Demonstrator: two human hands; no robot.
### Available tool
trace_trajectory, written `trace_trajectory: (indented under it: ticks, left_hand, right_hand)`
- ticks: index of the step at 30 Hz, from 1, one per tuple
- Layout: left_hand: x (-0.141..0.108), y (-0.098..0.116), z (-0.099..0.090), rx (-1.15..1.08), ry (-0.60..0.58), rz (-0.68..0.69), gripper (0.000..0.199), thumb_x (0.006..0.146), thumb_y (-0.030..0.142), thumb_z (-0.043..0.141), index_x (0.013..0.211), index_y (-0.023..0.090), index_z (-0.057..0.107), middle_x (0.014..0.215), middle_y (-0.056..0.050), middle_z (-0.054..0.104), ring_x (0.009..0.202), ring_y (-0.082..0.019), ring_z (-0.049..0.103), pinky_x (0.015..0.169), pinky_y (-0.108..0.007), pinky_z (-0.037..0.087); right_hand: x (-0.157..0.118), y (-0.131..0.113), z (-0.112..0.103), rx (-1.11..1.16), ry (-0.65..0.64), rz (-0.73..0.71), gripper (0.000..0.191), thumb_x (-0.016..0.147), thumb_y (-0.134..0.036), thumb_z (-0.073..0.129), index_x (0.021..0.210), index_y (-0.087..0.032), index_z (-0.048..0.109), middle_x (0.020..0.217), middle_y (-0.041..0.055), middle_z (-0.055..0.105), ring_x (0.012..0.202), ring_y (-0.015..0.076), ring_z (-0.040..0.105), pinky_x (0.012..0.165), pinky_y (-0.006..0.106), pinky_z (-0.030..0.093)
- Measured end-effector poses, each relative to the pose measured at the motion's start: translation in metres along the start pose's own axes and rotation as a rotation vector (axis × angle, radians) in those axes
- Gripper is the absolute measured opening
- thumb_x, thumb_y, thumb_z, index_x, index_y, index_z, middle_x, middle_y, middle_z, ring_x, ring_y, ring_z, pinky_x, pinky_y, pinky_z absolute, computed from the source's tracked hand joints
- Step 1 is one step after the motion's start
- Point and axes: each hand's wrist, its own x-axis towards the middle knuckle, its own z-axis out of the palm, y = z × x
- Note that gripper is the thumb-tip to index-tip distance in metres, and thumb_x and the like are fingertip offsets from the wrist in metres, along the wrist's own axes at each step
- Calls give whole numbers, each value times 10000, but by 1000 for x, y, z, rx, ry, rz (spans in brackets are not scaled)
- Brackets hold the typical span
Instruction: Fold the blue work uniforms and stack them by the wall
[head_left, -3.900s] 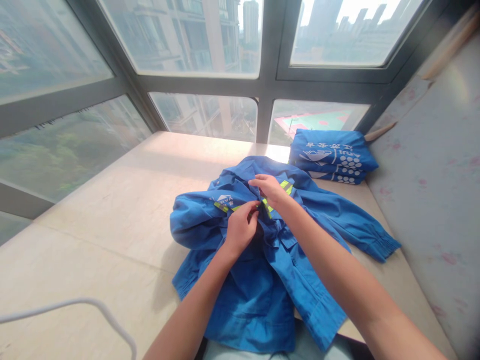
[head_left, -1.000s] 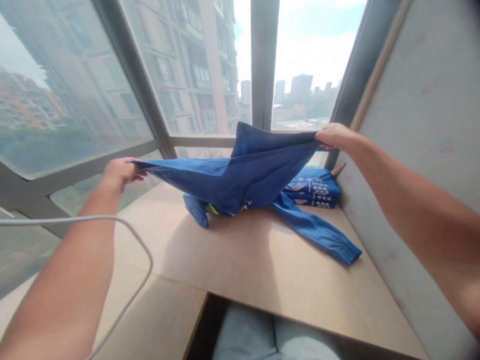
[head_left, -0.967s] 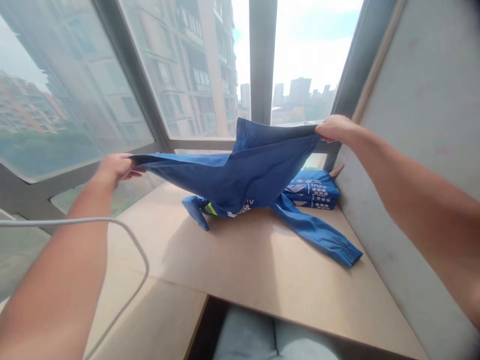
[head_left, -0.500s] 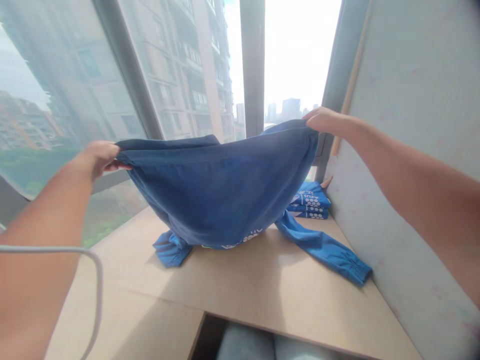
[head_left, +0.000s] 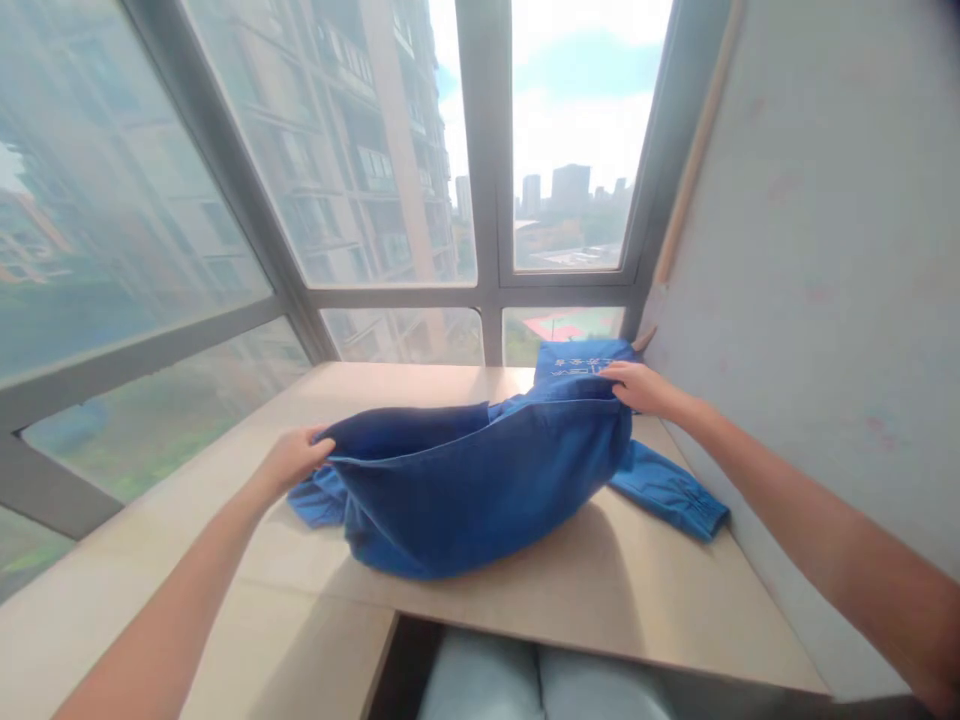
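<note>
Blue, soft and sagging! Here's the left hand [head_left: 304, 458], thumb and fingers closed on 1 end of the garment's open edge; mid-scene the garment [head_left: 480, 500] bellies low over the bench [head_left: 690, 615]; and the right hand [head_left: 634, 387] has the other end pinched, a loose sleeve [head_left: 671, 492] lying beyond. Light, floppy, hard to damage, I'd say, with those 2 edge ends the best holds. Now the room: grey-framed windows [head_left: 375, 180] leftward and ahead, pale, smooth-looking bench below, folded blue cloth [head_left: 581, 352] behind, faintly patterned wall [head_left: 810, 250] far right.
</note>
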Motion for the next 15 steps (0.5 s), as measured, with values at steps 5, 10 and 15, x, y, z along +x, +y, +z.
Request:
trace_trajectory:
  ticks: [5,10,15]
  left_hand:
    - [-74,-40,96,7,-532,215,399,665,272,505,968,227,760,1059,-39,752,1037,-259,669,952,-338,508]
    - [-119,-45,117,110,-786,143,447,626,203,582,1026,261,773,1088,-43,731,1017,-264,673,927,-341,524]
    - [-115,-19,110,67,-941,-31,397,708,312,632,1076,243,761,1072,-46,759,822,-250,719,691,-314,579]
  right_hand:
    - [-143,30,91,240,-109,91,396,821,-143,444,1012,-220,782,1158,103,723,1085,272,671,1001,439,527]
    - [-205,39,111,184,-423,242,487,633,-142,536,1028,-261,795,1303,90,671,1263,317,581,1102,485,439]
    - [-160,1,117,235,-412,221,340,837,-320,536,1065,-214,765,1195,115,713,1155,303,626,1052,446,460]
